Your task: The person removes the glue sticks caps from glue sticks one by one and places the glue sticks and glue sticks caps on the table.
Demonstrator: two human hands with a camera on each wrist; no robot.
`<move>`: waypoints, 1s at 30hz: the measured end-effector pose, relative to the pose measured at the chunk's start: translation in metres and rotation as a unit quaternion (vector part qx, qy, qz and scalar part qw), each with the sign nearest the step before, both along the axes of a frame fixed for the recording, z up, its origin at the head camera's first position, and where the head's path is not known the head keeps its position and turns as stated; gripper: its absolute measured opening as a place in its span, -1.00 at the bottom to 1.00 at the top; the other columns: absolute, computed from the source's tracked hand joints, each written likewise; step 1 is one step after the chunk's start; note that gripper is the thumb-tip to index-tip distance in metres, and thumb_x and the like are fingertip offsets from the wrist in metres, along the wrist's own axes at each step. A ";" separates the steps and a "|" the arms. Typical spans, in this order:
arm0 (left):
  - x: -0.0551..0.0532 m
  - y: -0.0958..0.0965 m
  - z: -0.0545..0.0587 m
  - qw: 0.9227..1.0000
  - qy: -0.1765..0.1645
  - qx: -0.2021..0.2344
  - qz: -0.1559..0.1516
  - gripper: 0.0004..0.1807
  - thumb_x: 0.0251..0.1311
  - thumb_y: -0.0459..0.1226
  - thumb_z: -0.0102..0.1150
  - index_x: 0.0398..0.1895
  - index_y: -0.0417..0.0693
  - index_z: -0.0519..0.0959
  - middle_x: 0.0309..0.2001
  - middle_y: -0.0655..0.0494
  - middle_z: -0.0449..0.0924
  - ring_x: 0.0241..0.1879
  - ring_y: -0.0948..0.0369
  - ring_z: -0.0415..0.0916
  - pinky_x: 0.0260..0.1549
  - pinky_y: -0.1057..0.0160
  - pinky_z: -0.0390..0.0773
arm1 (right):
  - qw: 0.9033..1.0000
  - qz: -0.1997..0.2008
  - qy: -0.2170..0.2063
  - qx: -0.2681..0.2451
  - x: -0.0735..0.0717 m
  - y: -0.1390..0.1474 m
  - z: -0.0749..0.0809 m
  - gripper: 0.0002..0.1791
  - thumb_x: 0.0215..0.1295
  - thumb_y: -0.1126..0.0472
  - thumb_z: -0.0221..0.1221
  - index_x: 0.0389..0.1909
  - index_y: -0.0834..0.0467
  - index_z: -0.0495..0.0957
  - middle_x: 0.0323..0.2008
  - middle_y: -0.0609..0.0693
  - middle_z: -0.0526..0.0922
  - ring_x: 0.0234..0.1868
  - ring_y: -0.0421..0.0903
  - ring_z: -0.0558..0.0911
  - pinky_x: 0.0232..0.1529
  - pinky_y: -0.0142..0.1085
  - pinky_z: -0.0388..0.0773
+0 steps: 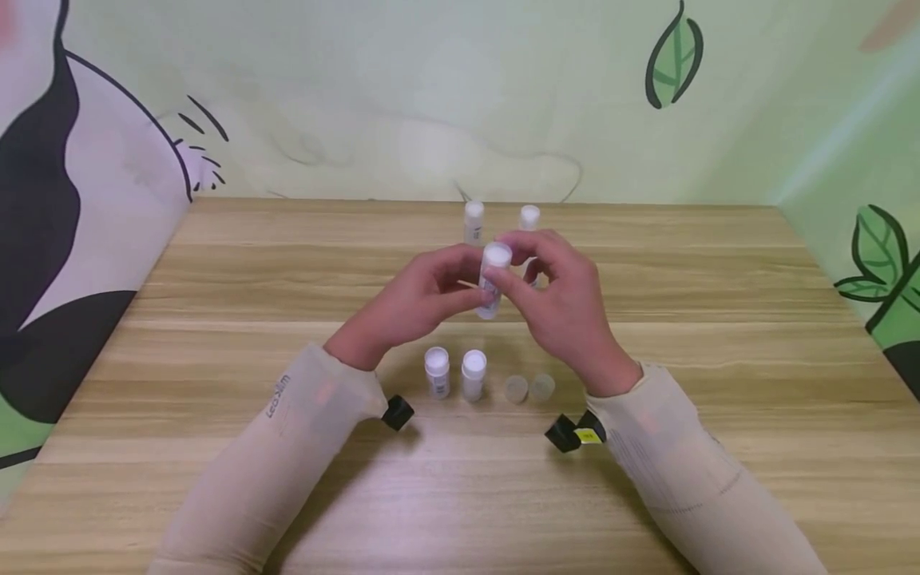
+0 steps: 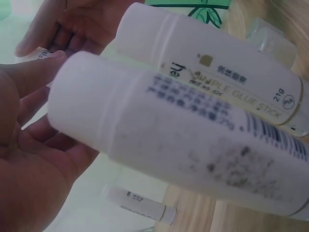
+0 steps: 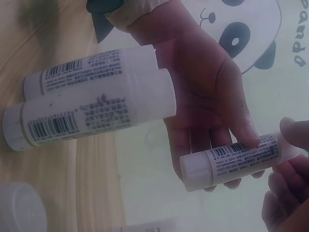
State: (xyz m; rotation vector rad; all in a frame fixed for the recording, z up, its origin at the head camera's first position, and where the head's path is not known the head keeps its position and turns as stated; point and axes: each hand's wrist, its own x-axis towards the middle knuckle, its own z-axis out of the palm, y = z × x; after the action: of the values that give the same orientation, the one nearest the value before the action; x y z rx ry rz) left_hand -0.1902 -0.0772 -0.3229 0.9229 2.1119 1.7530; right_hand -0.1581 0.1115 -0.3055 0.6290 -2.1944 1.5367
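A white glue stick (image 1: pixel 494 281) with a printed label is held up above the table between both hands. My left hand (image 1: pixel 431 291) grips its body, thumb across the label, as the right wrist view shows. Thumb and fingers of my right hand (image 1: pixel 564 299) pinch its upper end. In the left wrist view the held stick is mostly hidden behind the fingers. Below the hands, two more glue sticks, a left one (image 1: pixel 437 374) and a right one (image 1: pixel 473 375), stand upright. Beside them lie two translucent caps, one (image 1: pixel 516 389) next to the other (image 1: pixel 542 388).
Behind the hands stand two other glue sticks, one (image 1: pixel 473 222) at the left and one (image 1: pixel 529 217) partly covered by the right hand. The wooden table (image 1: pixel 216 359) meets a painted wall (image 1: pixel 402 96) at its back edge.
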 end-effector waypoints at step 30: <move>-0.008 -0.016 -0.004 0.999 -0.010 -0.038 0.021 -0.63 0.25 -0.36 0.21 0.14 -0.16 0.50 -0.01 -0.05 0.60 0.00 0.11 0.57 0.04 0.15 0.60 | 1.000 -0.026 -0.001 0.004 0.001 0.014 0.007 -0.63 0.16 0.32 0.34 0.01 0.23 0.60 -0.24 0.03 0.61 -0.21 -0.17 0.50 -0.30 -0.43 0.44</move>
State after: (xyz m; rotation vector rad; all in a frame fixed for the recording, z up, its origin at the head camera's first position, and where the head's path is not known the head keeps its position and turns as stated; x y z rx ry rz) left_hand -0.1985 -0.0929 -0.3270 0.8431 2.1831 1.6821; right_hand -0.1567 0.1250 -0.2982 0.5692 -2.2013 1.5044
